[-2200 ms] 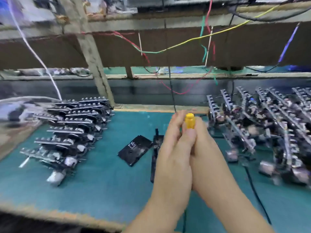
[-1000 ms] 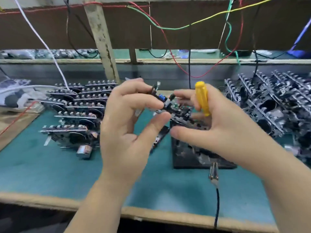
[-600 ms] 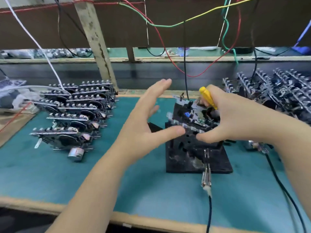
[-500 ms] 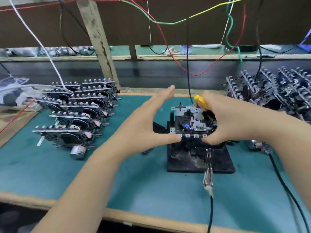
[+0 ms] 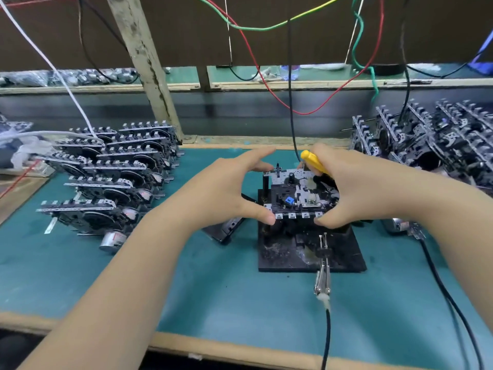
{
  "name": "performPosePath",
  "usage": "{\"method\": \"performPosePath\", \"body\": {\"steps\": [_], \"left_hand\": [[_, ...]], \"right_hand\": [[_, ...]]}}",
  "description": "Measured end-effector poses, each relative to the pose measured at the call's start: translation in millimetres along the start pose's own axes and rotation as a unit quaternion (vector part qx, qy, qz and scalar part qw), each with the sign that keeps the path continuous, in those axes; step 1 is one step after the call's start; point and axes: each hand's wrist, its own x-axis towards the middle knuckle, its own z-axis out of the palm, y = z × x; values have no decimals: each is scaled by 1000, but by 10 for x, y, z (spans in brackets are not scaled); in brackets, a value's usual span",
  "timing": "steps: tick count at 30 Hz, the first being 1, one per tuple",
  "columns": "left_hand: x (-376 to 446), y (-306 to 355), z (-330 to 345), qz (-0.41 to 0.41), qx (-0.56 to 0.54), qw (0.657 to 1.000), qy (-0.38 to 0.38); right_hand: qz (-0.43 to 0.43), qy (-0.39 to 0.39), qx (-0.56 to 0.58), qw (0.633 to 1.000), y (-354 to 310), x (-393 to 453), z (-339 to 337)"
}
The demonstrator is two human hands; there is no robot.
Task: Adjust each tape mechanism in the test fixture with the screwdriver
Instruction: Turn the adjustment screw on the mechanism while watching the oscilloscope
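A tape mechanism point(image 5: 296, 196) with a small blue part sits on the black test fixture point(image 5: 280, 255) at the middle of the green mat. My left hand point(image 5: 226, 193) spans the mechanism's left side, thumb pressed on the front left corner and fingers stretched to the back edge. My right hand point(image 5: 360, 188) covers its right side with the thumb on the front right corner. The yellow-handled screwdriver point(image 5: 312, 160) is gripped in that hand; its tip is hidden.
Rows of tape mechanisms point(image 5: 112, 177) stand at the left and a loose pile of them point(image 5: 432, 140) at the back right. A black cassette-like piece point(image 5: 224, 231) lies left of the fixture. A clip on a black cable point(image 5: 322, 279) reaches the fixture's front. Coloured wires hang overhead.
The mechanism, held up in both hands a second ago, has come down onto the fixture. Both hands now press on its corners.
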Motion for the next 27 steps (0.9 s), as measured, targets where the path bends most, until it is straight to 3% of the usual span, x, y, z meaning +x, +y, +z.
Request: {"method": "performPosePath", "body": {"steps": [10, 15, 20, 24, 27], "left_hand": [[71, -14, 5, -6, 15, 1000, -15], [28, -10, 20, -19, 19, 1000, -16], [-217, -240, 185, -178, 205, 961, -46], [-372, -320, 72, -173, 64, 979, 91], [-303, -75, -65, -81, -75, 977, 180]], "right_hand": [[55, -61, -31, 996, 123, -140, -226], [67, -32, 22, 997, 236, -198, -233], [63, -20, 51, 996, 305, -202, -162], [73, -15, 67, 995, 328, -193, -149], [83, -11, 77, 994, 327, -193, -146]]}}
